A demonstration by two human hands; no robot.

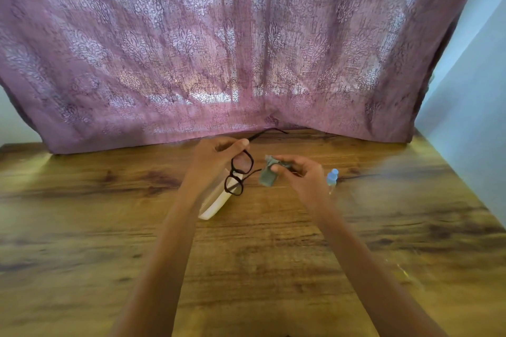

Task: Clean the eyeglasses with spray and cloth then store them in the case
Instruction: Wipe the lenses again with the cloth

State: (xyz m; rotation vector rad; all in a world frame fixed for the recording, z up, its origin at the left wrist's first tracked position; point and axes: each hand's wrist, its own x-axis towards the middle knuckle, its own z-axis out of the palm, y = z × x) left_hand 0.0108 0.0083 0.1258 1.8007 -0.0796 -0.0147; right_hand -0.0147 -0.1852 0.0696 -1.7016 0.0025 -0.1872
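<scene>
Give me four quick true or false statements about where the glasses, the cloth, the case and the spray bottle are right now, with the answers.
1. The left hand holds the eyeglasses. True.
2. The right hand holds the spray bottle. False: it pinches the grey cloth; the spray bottle stands on the table beside that hand.
3. The eyeglasses lie inside the case. False: they are held up in front of the white case, which lies on the table.
4. A purple curtain hangs behind the table. True.
</scene>
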